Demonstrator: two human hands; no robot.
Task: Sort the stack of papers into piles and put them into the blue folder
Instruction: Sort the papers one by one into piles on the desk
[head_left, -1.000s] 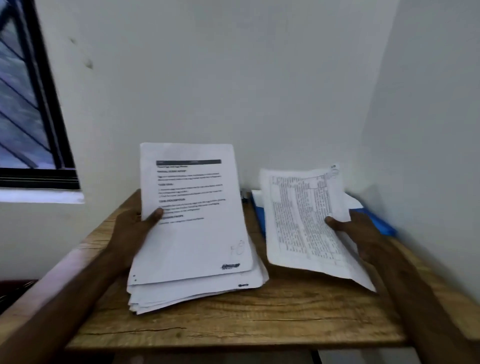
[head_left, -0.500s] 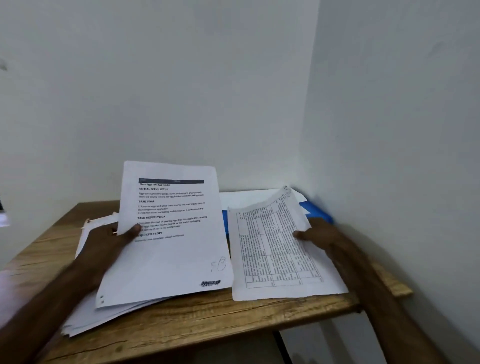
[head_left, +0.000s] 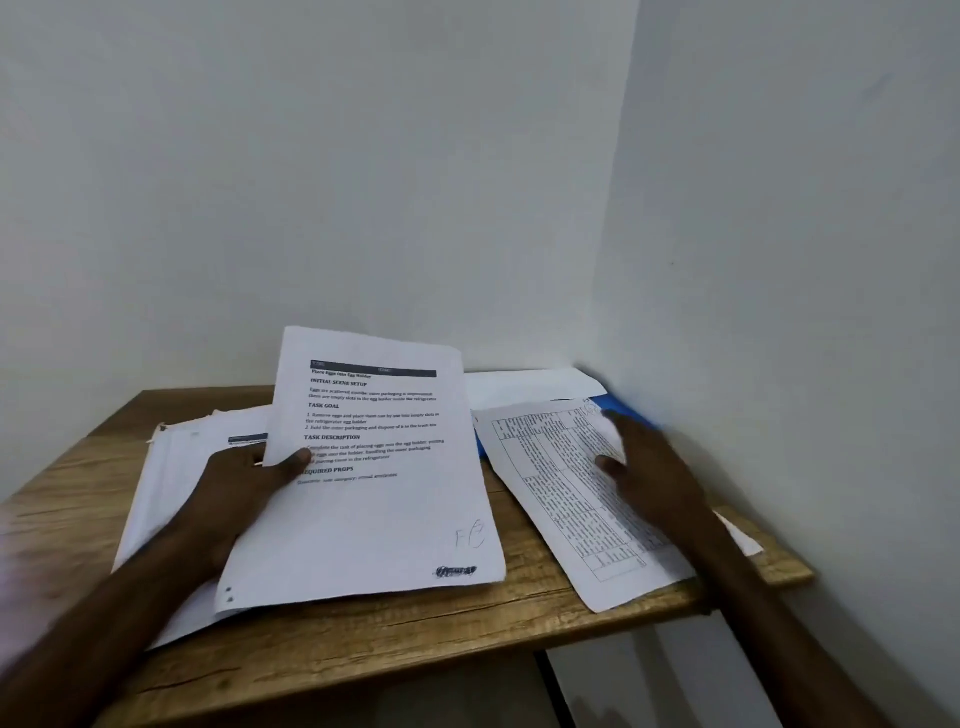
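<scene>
My left hand (head_left: 244, 488) grips a printed text sheet (head_left: 374, 499) by its left edge, thumb on top, tilted up over a loose stack of papers (head_left: 171, 467) on the wooden table (head_left: 415, 634). A sheet printed with a table (head_left: 566, 493) lies flat at the right. My right hand (head_left: 649, 467) rests on that sheet with straight fingers. The blue folder (head_left: 618, 405) lies under it in the back right corner, mostly hidden, with a white sheet (head_left: 524, 387) on top.
White walls meet in a corner right behind the folder. The table's right edge (head_left: 795, 571) sits close to the side wall, and the table sheet overhangs the front edge. A dark table leg (head_left: 558, 691) shows below.
The table sheet has gone down from my right hand's grip to lie flat on the table, and my hand now rests on it. The view has swung right; the window is gone from sight.
</scene>
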